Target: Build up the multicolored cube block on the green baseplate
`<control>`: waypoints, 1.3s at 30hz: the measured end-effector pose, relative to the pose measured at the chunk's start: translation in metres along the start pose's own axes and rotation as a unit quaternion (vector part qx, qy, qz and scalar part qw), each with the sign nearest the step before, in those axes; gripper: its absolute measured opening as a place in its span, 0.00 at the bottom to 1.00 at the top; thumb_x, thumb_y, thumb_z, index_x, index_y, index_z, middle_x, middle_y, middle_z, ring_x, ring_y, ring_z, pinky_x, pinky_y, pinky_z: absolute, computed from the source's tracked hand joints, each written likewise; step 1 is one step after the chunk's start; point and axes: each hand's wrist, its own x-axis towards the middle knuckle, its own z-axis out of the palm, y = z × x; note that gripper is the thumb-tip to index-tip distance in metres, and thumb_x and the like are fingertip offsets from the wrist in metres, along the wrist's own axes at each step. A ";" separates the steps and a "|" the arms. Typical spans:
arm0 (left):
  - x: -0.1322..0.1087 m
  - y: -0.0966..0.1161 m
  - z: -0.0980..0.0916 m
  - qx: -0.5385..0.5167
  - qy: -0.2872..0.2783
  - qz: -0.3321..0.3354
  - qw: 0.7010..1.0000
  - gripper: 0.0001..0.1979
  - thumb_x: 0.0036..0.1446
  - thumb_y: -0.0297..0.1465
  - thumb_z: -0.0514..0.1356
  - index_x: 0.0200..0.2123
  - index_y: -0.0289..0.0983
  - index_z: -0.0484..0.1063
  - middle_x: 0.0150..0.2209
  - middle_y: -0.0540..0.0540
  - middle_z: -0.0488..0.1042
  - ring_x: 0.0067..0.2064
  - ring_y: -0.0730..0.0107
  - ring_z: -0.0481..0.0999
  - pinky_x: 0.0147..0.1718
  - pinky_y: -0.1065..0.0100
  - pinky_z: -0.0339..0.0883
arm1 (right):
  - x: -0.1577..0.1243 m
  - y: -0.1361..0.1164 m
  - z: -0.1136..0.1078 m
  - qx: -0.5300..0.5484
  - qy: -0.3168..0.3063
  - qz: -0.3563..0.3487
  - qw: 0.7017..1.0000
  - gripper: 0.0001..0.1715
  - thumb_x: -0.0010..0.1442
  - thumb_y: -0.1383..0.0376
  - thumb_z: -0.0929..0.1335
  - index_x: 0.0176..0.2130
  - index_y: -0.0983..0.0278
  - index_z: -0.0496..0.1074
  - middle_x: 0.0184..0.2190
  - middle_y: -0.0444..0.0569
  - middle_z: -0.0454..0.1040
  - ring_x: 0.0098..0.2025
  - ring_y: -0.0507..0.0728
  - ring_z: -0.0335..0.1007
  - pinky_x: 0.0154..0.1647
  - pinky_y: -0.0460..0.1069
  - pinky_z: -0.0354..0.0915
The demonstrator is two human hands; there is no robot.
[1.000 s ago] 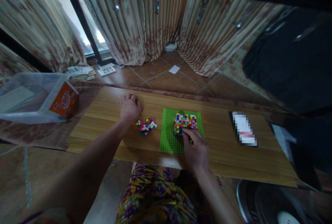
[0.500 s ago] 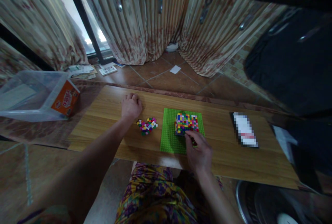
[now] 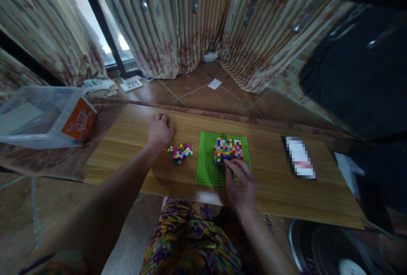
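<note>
A green studded baseplate lies on the wooden table. On it stands a low block of many-coloured toy building bricks. My right hand is at the near side of this block, thumb and forefinger pinched together against its front edge. Whatever sits between those fingertips is too small to make out. Left of the baseplate is a loose heap of small coloured bricks. My left hand rests on the tabletop just beyond the heap, fingers curled down; its palm side is hidden.
A clear plastic box with an orange label stands left of the wooden table. Toward its right end lies a blurred-out phone-like object. Curtains hang behind, and a round metal-rimmed object is below right.
My right hand has shifted slightly left along the front edge of the brick block. My left hand stays in place on the table.
</note>
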 end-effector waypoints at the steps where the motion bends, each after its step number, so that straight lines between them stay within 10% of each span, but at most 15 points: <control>1: 0.000 0.000 0.000 -0.001 0.000 -0.001 1.000 0.15 0.62 0.32 0.49 0.43 0.36 0.74 0.50 0.35 0.73 0.54 0.47 0.68 0.54 0.50 0.61 | 0.000 0.000 0.000 -0.005 -0.003 -0.004 1.000 0.14 0.67 0.66 0.64 0.43 0.59 0.80 0.41 0.51 0.78 0.42 0.55 0.76 0.44 0.51 0.73; 21: 0.000 0.000 -0.001 0.009 0.003 0.003 1.000 0.15 0.61 0.31 0.49 0.42 0.36 0.74 0.49 0.36 0.74 0.53 0.47 0.69 0.53 0.51 0.62 | -0.008 -0.025 -0.007 0.081 -0.013 0.007 0.997 0.12 0.67 0.67 0.64 0.44 0.61 0.77 0.38 0.50 0.80 0.41 0.55 0.77 0.43 0.51 0.73; 39: -0.004 0.002 -0.001 0.019 0.006 -0.001 1.000 0.13 0.62 0.31 0.50 0.42 0.37 0.74 0.49 0.38 0.74 0.52 0.50 0.68 0.52 0.54 0.61 | -0.007 -0.066 0.078 0.077 -0.165 -0.105 0.978 0.09 0.66 0.68 0.66 0.41 0.61 0.78 0.36 0.50 0.76 0.40 0.56 0.72 0.41 0.48 0.68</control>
